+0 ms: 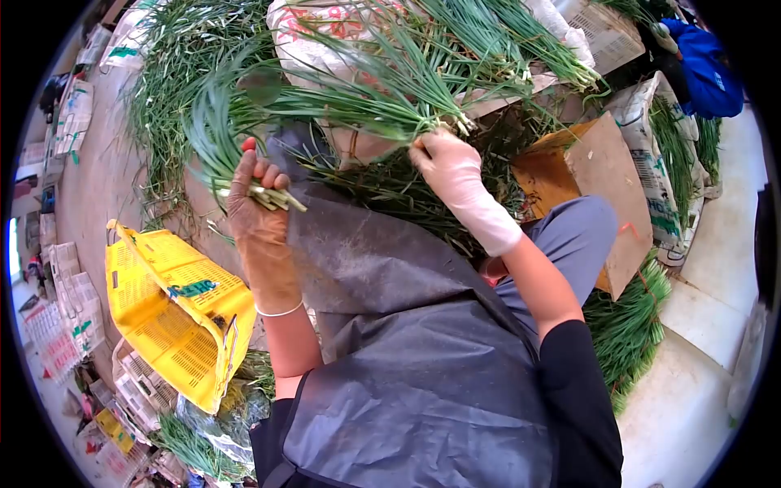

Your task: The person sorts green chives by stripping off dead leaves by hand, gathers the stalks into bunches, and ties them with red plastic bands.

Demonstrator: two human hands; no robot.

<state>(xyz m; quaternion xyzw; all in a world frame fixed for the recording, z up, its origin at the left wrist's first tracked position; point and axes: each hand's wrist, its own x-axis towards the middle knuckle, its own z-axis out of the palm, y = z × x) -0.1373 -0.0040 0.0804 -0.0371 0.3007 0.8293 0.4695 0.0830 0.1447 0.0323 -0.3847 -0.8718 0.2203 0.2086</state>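
Stretching along the left, brownish floor [110,154] leaves open room between green piles and crates near the view's edge. One wide black plastic apron [415,390] covers the lap. One yellow perforated plastic crate [154,301] tilts at left; one brown open-sided box [606,183] stands at right. One bundle of long green stalks [213,134] arches up and left, pale ends pointing lower right, gripped above the apron's left side by the tan-gloved left hand [259,191]. The white-gloved right hand [451,167] pinches other stalks [399,114] near their pale ends, leaves fanning left.
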